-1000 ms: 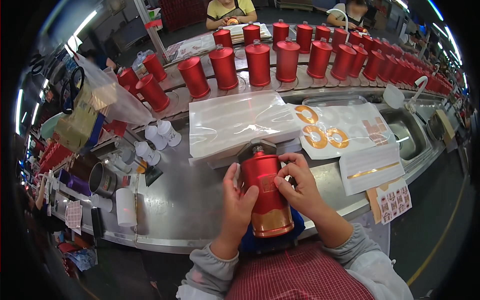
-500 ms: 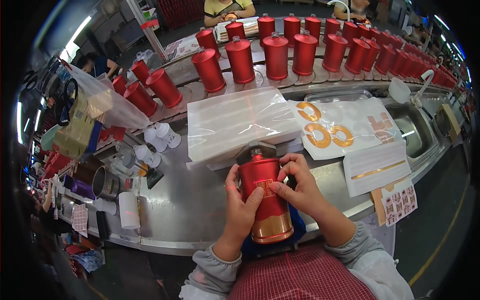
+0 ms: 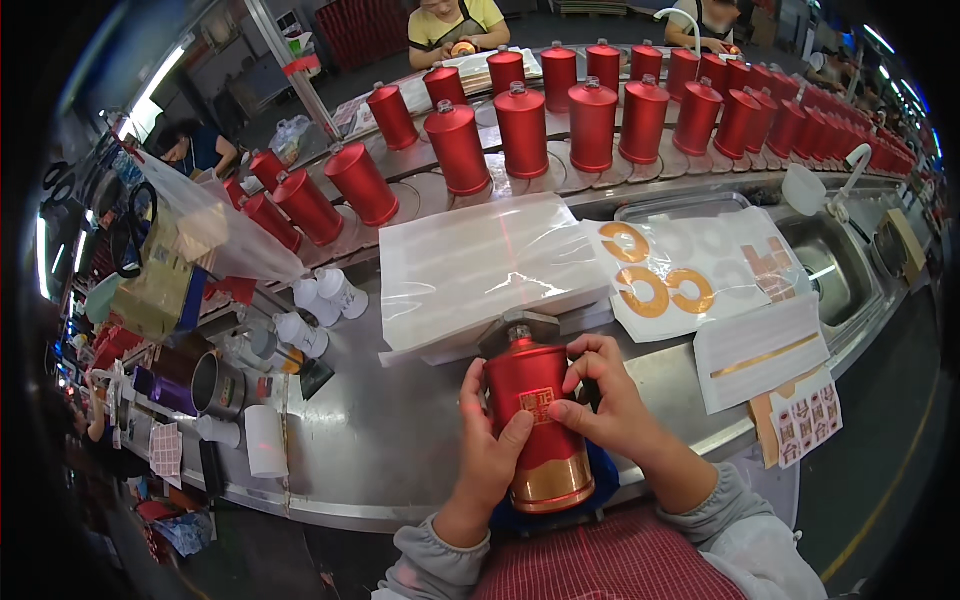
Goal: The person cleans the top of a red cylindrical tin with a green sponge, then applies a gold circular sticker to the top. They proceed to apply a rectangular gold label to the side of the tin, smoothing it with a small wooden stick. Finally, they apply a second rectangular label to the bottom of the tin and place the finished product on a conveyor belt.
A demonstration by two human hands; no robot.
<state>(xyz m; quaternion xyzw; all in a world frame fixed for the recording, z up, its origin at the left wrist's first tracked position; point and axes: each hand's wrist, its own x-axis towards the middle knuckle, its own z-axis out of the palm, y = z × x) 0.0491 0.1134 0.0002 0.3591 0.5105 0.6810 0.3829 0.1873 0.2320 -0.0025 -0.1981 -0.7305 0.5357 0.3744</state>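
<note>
Upright in front of me is a red bottle with a gold lower band and a short clear neck. My left hand is closed round its left side, thumb on the front. On the right side, my right hand grips it with bent fingers near the shoulder. The right thumb presses at the edge of a small square gold-and-red label on the front. Under the bottle's lower part a dark blue support shows; how they touch is hidden. The neck stands before a dark metal block.
Film-covered sheets lie beyond the bottle. To their right are a sheet of gold ring stickers, a white sheet and a sink. Red bottles line the conveyor; white cups stand left. People sit across.
Conveyor bottles have moved, the near row to the right and the far row to the left. The view has shifted slightly. Both hands keep much the same hold on the bottle.
</note>
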